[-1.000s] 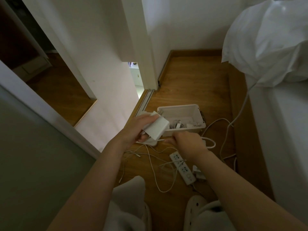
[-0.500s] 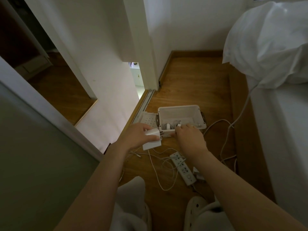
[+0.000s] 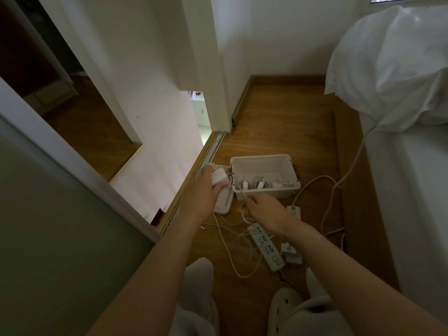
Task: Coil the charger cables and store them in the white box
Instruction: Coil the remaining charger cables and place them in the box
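Your left hand has moved up to the white box's 9 o'clock side, its grip clamped on the white charger. Your right hand has pulled back and pinches its cable, so coiling comes next.

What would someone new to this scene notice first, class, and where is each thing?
The two bare arms reach down to an open white box on the wooden floor. The left hand holds a white charger brick beside the box; the right hand pinches a thin cable at its front rim. Loose cables and a power strip lie nearer the person.
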`<state>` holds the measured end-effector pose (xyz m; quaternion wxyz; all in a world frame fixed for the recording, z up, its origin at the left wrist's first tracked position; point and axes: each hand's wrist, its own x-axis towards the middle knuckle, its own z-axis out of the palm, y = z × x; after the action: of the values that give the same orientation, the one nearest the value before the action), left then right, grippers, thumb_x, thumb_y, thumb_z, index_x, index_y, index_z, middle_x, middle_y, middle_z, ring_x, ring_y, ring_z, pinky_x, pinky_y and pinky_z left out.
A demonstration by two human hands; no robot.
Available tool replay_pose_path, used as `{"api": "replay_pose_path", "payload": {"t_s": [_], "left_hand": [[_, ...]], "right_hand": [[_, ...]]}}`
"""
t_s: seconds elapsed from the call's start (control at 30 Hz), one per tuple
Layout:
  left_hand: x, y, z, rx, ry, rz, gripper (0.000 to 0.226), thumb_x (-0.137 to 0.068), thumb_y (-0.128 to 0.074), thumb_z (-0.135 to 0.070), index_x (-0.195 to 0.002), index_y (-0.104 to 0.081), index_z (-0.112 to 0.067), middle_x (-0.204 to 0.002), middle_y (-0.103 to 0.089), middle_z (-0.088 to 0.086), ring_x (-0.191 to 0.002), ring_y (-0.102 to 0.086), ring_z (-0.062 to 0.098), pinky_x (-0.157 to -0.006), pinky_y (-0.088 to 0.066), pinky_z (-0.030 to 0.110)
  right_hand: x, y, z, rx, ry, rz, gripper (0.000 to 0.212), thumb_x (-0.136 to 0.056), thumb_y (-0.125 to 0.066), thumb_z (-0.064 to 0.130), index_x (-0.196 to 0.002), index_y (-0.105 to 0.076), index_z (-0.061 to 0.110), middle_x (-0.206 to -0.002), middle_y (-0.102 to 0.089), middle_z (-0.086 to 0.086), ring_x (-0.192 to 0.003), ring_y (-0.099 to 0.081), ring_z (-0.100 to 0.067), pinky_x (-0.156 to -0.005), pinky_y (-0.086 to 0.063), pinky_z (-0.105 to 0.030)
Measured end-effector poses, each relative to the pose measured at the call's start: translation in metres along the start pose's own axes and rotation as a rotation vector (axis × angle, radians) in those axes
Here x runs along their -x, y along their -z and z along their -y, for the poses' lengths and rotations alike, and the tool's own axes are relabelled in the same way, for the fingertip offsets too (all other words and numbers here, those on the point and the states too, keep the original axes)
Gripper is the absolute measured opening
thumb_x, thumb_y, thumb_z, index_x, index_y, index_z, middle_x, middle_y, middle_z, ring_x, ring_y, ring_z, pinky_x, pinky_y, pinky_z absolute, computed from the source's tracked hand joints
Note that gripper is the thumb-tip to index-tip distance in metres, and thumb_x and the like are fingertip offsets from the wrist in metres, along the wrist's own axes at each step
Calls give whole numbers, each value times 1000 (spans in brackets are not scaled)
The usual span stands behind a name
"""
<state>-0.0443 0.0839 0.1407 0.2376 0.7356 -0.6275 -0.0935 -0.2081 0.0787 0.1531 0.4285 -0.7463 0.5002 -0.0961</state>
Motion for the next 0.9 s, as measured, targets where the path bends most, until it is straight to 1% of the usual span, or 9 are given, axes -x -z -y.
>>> {"api": "replay_pose_path", "payload": {"t_s": [0.07, 0.17, 0.27, 0.43, 0.53, 0.63, 0.7, 0.8, 0.9], "left_hand": [[-1, 1, -4, 52, 47, -59, 36, -93, -50, -42, -116, -41, -16, -99, -46, -7, -85, -51, 10, -62, -42, 22], [-4, 1, -5, 124, 121, -126, 37, -93, -49, -43, -115, -39, -16, -102, -48, -4, -86, -53, 11, -58, -44, 19], [-6, 1, -6, 181, 171, -172, 38, -93, -49, -44, -115, -39, -15, -105, -47, -2, -86, -53, 11, -57, -43, 17], [-10, -1, -15, 363, 264, -169, 35, -93, -51, -37, -113, -35, -13, -104, -44, 0, -76, -49, 7, -53, -37, 13], [-12, -5, -17, 536, 318, -126, 32, -94, -52, -33, -111, -33, -13, -106, -45, 5, -85, -52, 12, -57, -43, 18], [-12, -4, -24, 701, 363, -123, 32, -95, -51, -31, -112, -32, -13, -104, -45, 3, -80, -51, 7, -66, -51, 23], [-13, -2, -30, 778, 372, -155, 32, -96, -49, -31, -115, -33, -11, -96, -45, -3, -78, -52, 7, -64, -51, 19], [-15, -1, -36, 904, 420, -187, 32, -97, -46, -31, -116, -36, -8, -97, -47, -2, -80, -54, 9, -58, -52, 15], [-15, -1, -40, 1083, 535, -152, 35, -98, -44, -36, -120, -44, -9, -104, -55, 8, -82, -58, 13, -58, -53, 23]], "right_hand": [[1, -2, 0, -105, 12, -82, 20, -99, -38, 17, -96, -58, 15, -72, -51, 8, -58, -47, -5, -51, -34, -16], [5, -3, 2, -116, 66, -116, 19, -93, -45, 7, -102, -61, 13, -77, -51, 11, -66, -50, -2, -55, -38, -13], [6, -4, 3, -55, 93, -165, 19, -91, -46, 6, -102, -61, 12, -78, -52, 11, -71, -49, -6, -57, -36, -11], [11, -13, 8, -13, 139, -151, 21, -96, -42, 14, -114, -52, 17, -94, -66, -2, -64, -56, -9, -57, -47, -25], [12, -12, 12, -146, 110, -115, 23, -94, -48, 18, -116, -54, 18, -86, -62, 2, -62, -59, -13, -58, -50, -28], [9, -5, 10, -239, 37, -151, 16, -92, -51, 18, -103, -63, 15, -72, -57, 6, -56, -53, -9, -52, -42, -20], [9, -3, 8, -151, 2, -184, 17, -95, -47, 19, -95, -63, 14, -73, -61, 3, -58, -54, -8, -50, -40, -17], [9, -6, 7, 170, 30, -294, 24, -100, -36, 25, -96, -56, 12, -79, -62, -1, -60, -55, -10, -46, -35, -17], [12, -8, 12, 147, 158, -299, 23, -102, -32, 29, -92, -49, 18, -72, -55, 4, -56, -49, -6, -47, -33, -18]]}}
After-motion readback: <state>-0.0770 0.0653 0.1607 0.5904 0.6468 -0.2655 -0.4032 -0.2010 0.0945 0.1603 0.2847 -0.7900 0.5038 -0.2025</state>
